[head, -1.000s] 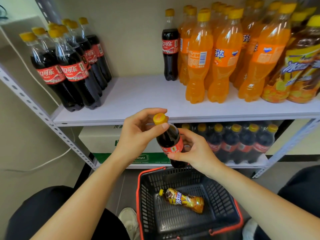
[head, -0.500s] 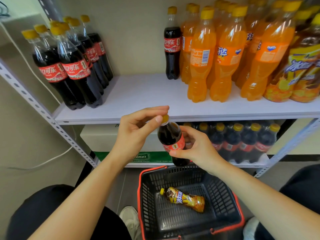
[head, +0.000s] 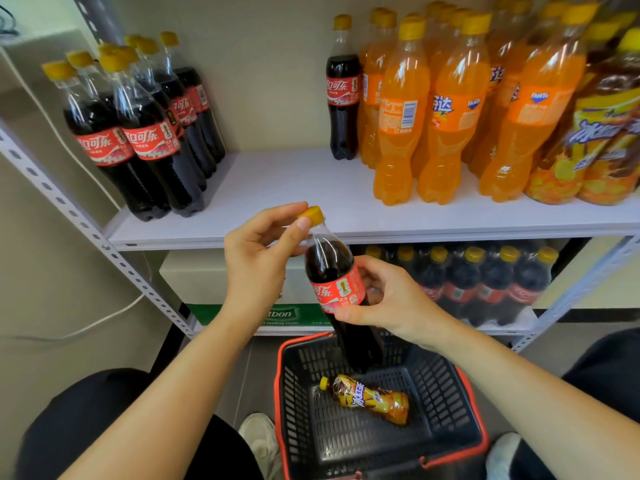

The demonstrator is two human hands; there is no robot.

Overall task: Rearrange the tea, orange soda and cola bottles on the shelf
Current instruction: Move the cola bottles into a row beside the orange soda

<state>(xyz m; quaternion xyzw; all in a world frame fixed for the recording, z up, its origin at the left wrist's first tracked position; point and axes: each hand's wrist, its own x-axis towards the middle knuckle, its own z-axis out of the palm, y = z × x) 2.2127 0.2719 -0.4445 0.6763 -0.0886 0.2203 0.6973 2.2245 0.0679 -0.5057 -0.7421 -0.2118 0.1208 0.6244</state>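
Shelf (head: 294, 188): bare gap mid-board. Basket (head: 281, 375) below, one tea bottle (head: 367, 398) inside. Cola bottle (head: 332, 271) tilted above it; right hand (head: 391, 303) curls round the label, left hand (head: 256, 258) pinches the neck under the cap (head: 310, 213). Risk: thin pinch slips if the right lets go; bottle drops.

Bright, even light falls from above onto the white shelf board (head: 284, 188), leaving only soft shadows at the bottle feet. White glare streaks run down the orange soda bottles (head: 446, 109) on the board. Under it, the lower cola row (head: 485, 282) sits in shade. The cola bottle (head: 332, 271) before the board's front edge is sharp. Wide-angle bending slants the upright (head: 69, 207) left of the board and smears the tea bottles (head: 595, 150) at its right end.
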